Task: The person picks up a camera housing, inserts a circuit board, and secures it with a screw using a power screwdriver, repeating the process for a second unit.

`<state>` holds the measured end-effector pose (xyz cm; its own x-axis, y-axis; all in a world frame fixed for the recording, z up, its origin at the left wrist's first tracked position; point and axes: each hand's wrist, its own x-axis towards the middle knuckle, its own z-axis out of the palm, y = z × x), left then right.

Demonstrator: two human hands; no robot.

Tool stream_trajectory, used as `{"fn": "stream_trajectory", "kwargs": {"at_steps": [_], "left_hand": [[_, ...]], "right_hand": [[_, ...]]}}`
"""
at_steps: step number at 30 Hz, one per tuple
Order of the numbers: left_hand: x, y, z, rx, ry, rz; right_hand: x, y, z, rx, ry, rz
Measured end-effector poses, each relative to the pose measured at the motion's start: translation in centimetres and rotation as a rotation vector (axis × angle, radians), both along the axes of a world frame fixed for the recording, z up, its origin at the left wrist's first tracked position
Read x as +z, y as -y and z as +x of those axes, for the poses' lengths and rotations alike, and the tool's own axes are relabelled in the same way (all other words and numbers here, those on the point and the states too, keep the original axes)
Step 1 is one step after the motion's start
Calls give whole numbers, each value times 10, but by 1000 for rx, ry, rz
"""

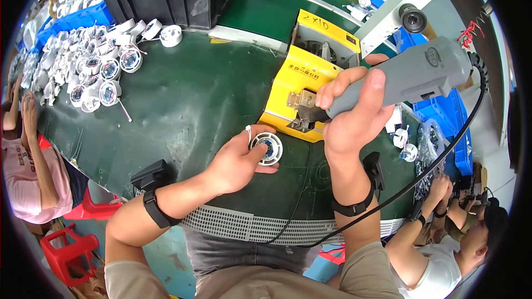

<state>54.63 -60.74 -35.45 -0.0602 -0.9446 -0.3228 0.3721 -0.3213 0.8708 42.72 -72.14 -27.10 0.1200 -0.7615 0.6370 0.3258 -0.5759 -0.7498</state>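
In my left hand (233,165) I hold a small white round housing (271,148) with a blue circuit board inside, low over the green tabletop. My thumb lies across its face, and a short white wire with a connector sticks out by my fingers. A grey electric screwdriver (415,69) is gripped in my right hand (357,119). Its body slants up to the right while its front end points at the metal outlet of a yellow screw feeder (285,86). The bit's tip is hard to make out there.
Many white round housings (91,72) are heaped at the left, before a black crate (158,3). A black cable (443,152) runs from the screwdriver across my right forearm. Co-workers sit at both sides. A few housings (407,149) and blue bins (460,133) lie right.
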Motion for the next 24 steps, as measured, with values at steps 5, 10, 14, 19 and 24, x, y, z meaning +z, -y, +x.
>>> {"fn": "stream_trajectory", "kwargs": {"at_steps": [5, 10, 14, 19, 24], "left_hand": [[-1, 1, 0, 1, -16, -3], [-4, 2, 0, 0, 2, -13], [-3, 1, 1, 25, 6, -21], [-4, 3, 0, 3, 9, -26], [1, 4, 3, 2, -21, -3]], "right_hand": [[1, -6, -3, 48, -12, 75], [-3, -27, -11, 153, 24, 75], [-11, -47, -6, 226, 24, 148], [-20, -52, -1, 223, -29, 117], [-24, -55, 0, 225, -14, 157]]}}
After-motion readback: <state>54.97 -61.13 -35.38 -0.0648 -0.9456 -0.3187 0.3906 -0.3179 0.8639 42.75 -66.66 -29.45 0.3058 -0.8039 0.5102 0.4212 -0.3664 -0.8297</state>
